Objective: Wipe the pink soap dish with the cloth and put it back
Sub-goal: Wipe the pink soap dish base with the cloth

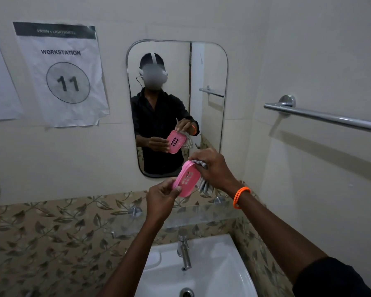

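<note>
Both hands up in front of the mirror (208, 67), above the glass shelf (201, 217) and the sink (223, 273).

Left hand (162, 199): grip closed on the near/lower end of the pink soap dish (186, 179), thumb on the front face, fingers curled round the edge. Dish is held in the air, tilted, long axis running up to the right, drain slots facing the camera.

Right hand (214, 169): grip closed on the cloth (202, 185), a grey-and-white striped one, pressed against the far/upper right edge of the dish. Rest of the cloth hangs down below the hand, just right of the dish. Orange bracelet (241, 197) on the right wrist.

Dish is off the shelf, touching only the two hands and the cloth.

Tap (183, 249) stands at the far edge of the sink, below the hands. Towel rail (321, 115) on the right wall. Paper sign (62, 73) reading "WORKSTATION 11" on the wall, left of the mirror.
</note>
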